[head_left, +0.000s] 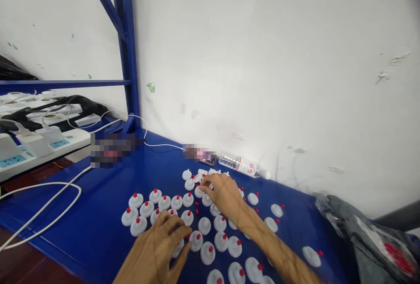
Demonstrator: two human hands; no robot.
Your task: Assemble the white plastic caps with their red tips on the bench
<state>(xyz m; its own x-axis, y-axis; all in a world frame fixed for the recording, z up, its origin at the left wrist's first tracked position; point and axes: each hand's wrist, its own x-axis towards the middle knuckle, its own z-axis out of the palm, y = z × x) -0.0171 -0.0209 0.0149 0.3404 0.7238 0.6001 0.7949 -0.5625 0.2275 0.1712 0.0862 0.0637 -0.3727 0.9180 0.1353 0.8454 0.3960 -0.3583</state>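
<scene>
Left hand (160,242) rests flat, fingers spread, over white dome-shaped plastic caps with red tips (210,231) on the blue desk (95,227) — right hand (223,194) beyond it, fingertips narrowed on a cap; grip unclear.

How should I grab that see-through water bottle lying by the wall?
Probably around its middle, coming down from above. The clear plastic water bottle lies flat on the blue tabletop, close along the white wall, so the far side looks blocked. Fingers can pinch its round body front and back. The right hand is nearest.
</scene>
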